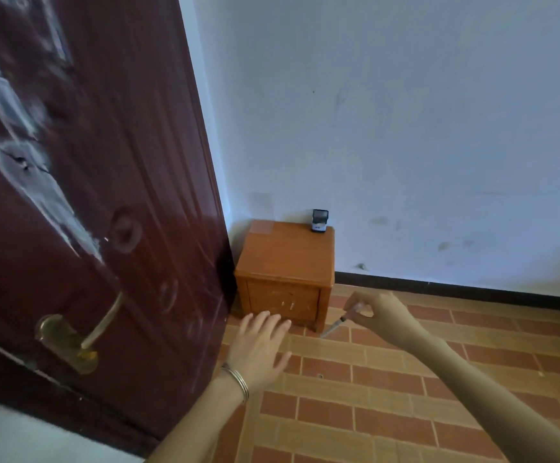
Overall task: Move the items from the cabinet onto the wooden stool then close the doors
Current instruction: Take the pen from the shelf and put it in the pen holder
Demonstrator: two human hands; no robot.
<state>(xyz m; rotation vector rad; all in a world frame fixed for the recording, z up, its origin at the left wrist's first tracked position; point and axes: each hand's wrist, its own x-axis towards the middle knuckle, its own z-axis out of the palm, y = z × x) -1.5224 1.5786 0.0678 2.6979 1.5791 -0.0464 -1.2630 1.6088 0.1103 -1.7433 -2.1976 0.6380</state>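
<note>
From the head camera I see one small black and silver device (320,221) already standing on the back edge of the orange-brown wooden box-shaped stool (285,259), at about 1 o'clock of its top, close to the pale blue-white wall (422,128). So I judge that at least one item is moved. The front panel of this wooden piece has two small pale handles, and it looks shut; whether this is the cabinet of the task or only the stool, I cannot tell.

My right hand (380,312) pinches a thin clear syringe-like tube with a dark tip (340,320) between the fingertips. It hangs in the air at 4 o'clock of the stool, beside its front right leg and above the brick-patterned floor (388,396). I think this item is next to go on the top, which has much free space.

My left hand (261,345) is spread flat, with nothing in it, in front of the stool at 6 o'clock; a silver bangle (236,382) is on the wrist.

No open cabinet doors appear here, so how many items remain I cannot say.

The large dark red-brown door (88,195) with a brass lever handle (71,335) stands at 9 o'clock, its edge just beside the stool. It could be in the way of my left arm.
</note>
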